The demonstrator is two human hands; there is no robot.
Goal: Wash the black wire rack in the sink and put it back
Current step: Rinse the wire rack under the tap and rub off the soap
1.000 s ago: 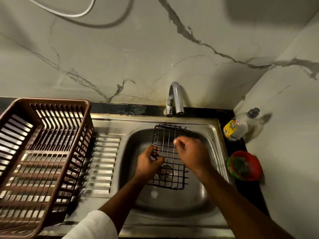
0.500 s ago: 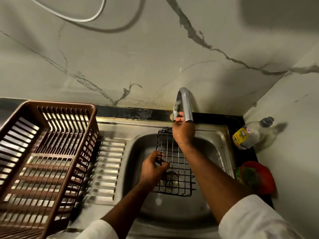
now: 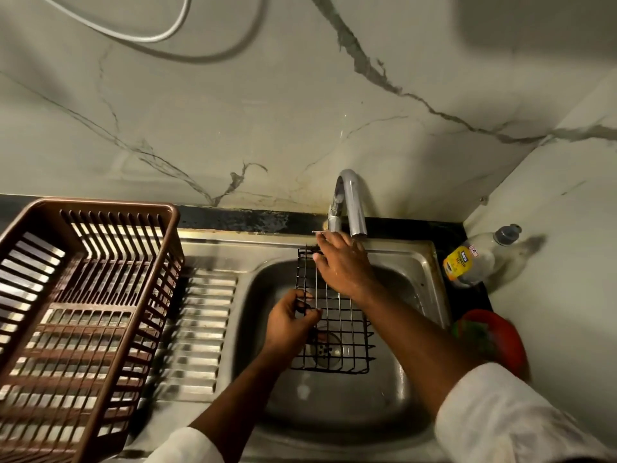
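Black wire rack [image 3: 334,324] stands in the steel sink [image 3: 417,262], left hand [image 3: 288,324] gripping it, right hand [image 3: 344,262] spread at the chrome tap [image 3: 350,202]; washing and returning remain.

- We see a stainless steel sink unit [image 3: 414,259] set in a black stone counter [image 3: 240,220].
- Left of our left hand [image 3: 290,324], a brown slatted plastic dish basket [image 3: 90,208] sits on the ribbed drainboard [image 3: 200,329].
- Right of our right hand [image 3: 344,265], a clear yellow-labelled plastic bottle [image 3: 474,259] and a round red plastic bowl [image 3: 504,339] sit on the counter.
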